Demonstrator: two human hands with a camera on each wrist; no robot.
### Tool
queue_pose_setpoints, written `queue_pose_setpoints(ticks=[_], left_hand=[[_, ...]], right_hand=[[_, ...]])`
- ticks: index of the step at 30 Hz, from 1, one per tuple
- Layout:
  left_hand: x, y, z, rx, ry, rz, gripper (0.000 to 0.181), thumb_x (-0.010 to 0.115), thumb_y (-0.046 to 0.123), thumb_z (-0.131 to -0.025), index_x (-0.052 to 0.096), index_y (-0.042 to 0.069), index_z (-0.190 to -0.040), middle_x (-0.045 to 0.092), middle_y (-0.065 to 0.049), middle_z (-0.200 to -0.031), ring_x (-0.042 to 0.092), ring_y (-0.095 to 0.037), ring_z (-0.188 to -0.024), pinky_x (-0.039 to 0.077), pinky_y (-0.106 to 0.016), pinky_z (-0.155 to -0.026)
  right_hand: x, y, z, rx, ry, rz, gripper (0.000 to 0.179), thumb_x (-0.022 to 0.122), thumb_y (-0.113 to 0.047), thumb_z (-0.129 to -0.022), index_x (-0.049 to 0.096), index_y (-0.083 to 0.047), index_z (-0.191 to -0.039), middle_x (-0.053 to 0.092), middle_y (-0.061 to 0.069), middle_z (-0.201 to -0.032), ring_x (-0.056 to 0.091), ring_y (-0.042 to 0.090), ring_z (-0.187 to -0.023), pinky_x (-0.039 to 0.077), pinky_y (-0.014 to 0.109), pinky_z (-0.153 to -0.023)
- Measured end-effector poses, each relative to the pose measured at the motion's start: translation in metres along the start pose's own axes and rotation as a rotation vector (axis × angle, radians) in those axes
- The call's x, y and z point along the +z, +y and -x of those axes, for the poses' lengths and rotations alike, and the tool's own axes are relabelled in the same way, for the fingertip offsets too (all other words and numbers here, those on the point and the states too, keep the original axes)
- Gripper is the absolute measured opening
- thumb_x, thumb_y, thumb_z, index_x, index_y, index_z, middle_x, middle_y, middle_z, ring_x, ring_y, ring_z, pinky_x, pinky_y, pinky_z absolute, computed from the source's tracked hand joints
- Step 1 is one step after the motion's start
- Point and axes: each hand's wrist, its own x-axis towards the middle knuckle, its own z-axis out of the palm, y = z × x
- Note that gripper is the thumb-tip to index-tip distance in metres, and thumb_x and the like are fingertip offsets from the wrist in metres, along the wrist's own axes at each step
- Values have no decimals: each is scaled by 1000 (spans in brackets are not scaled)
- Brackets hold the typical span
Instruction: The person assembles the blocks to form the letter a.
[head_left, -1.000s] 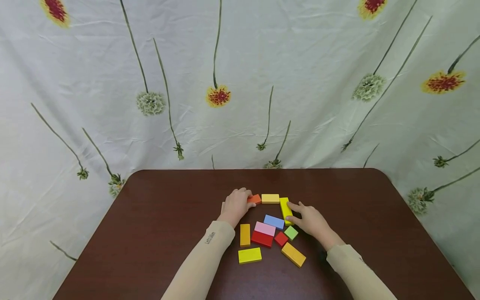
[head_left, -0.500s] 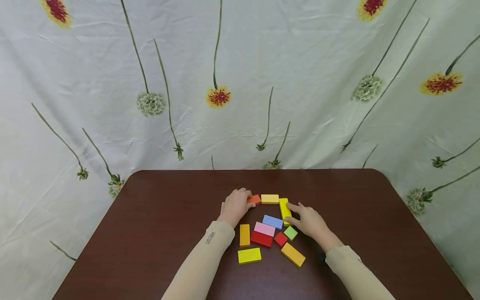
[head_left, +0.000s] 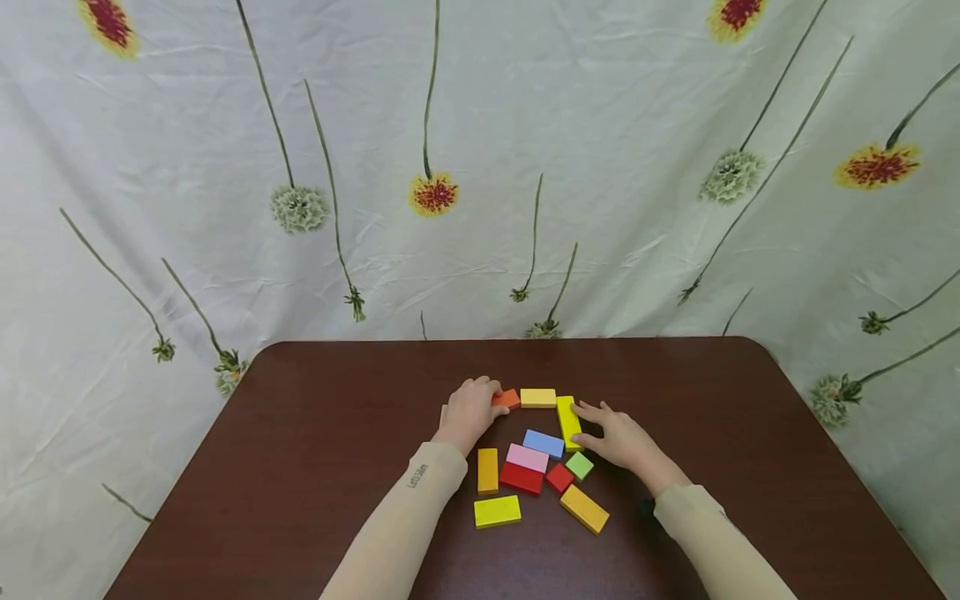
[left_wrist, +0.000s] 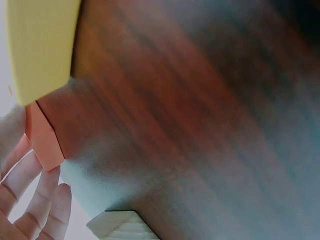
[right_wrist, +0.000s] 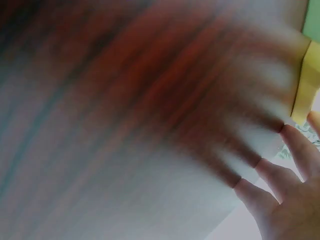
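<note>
At the far left of the block group, my left hand (head_left: 467, 414) pinches an orange block (head_left: 508, 400) between thumb and fingers; the left wrist view shows fingertips against this orange block (left_wrist: 45, 137). My right hand (head_left: 618, 437) has its fingers spread, thumb and index touching the right side of a long yellow block (head_left: 567, 421). In the right wrist view the other fingertips meet the tabletop beside the yellow block (right_wrist: 306, 85). A pale yellow block (head_left: 538, 398) lies between the orange and long yellow ones. A pale wooden block (left_wrist: 122, 226) is mostly hidden behind my left hand.
Inside and below lie blue (head_left: 543, 443), pink (head_left: 527, 457), red (head_left: 521, 477), small red (head_left: 559, 477) and green (head_left: 579, 466) blocks. Amber blocks (head_left: 487, 471) and a yellow block (head_left: 497, 512) lie nearer me. A flowered cloth (head_left: 480, 167) hangs behind the brown table (head_left: 337, 400).
The whole head view shifts slightly to the left. Both hands stay at the same blocks, and the blocks keep their arrangement.
</note>
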Motion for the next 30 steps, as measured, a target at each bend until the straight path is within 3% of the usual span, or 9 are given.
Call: queue_pose_setpoints(ticks=[6,17,25,27,30], left_hand=[[-1,-2,-1,-12,-10,-3,35,76,34,-85,70,14,-113,66,-5,-109,56,-21,-93,54,-39,-86],[-2,-5,0,42,-53,-8,48,69,39,-91,63,10,-129,62,-11,-123,58,-26,-109,53,-44,-94],[-12,6,10,210,17,-107,40,67,36,-94,66,14,-127,60,-8,-127,52,-26,-117,48,-42,-101],[-13,12,12,259,2,-119,36,66,36,-94,68,16,-124,62,-6,-125,54,-24,-116,49,-40,-100],[-13,21,18,318,-69,-98,31,65,34,-95,71,18,-121,66,-2,-123,56,-22,-115,48,-38,-101]], right_hand=[[2,-1,-1,3,5,26,62,68,-36,-91,48,-17,-147,45,13,-152,32,45,-143,38,65,-104],[1,-1,2,14,-5,32,60,68,-37,-92,50,-18,-146,46,13,-151,34,46,-142,36,68,-104],[1,-1,2,12,-1,45,60,68,-37,-91,50,-18,-146,47,15,-150,35,47,-141,38,68,-103],[1,0,2,16,-2,47,60,68,-38,-92,50,-18,-146,47,15,-150,35,47,-141,37,68,-103],[1,0,1,15,-4,49,61,68,-39,-92,50,-17,-145,47,16,-150,36,47,-140,38,68,-103]])
